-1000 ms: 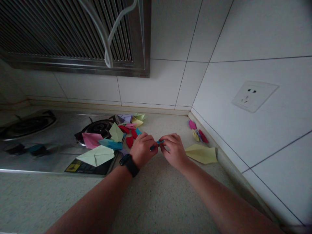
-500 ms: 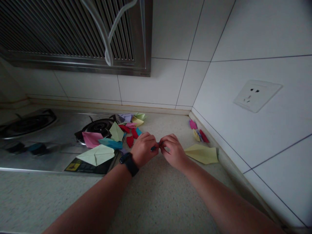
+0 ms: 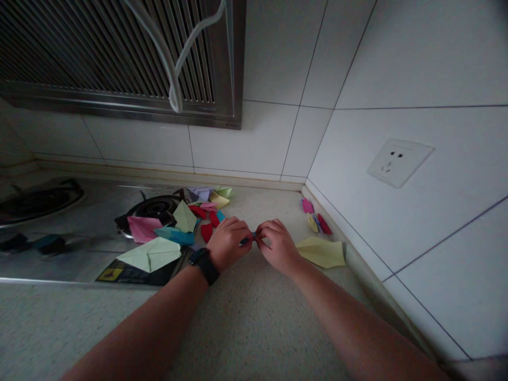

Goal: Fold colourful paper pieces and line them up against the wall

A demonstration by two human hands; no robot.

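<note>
My left hand (image 3: 230, 238), with a dark watch on its wrist, is closed in a pinch around a small piece of blue folded paper (image 3: 244, 241). Facing it, my right hand (image 3: 279, 244) pinches the other end of the same piece; most of the paper is hidden by the fingers. Both hands are close together just above the speckled counter. Left of them lie small red folded papers (image 3: 207, 232) and a teal folded paper (image 3: 177, 235). Just beyond my right hand rests a yellow folded paper (image 3: 322, 251).
A gas stove (image 3: 99, 222) fills the left, with pink (image 3: 143, 228) and pale green (image 3: 153, 254) folded papers on its edge. Small folded papers (image 3: 307, 206) lie along the right wall. A range hood (image 3: 119, 103) with a white cable (image 3: 174, 79) hangs above. A wall socket (image 3: 400, 162) is at right.
The view has shifted slightly, so the scene sits a little further left. Both hands keep their pinch on the blue paper, with only slight finger movement.
</note>
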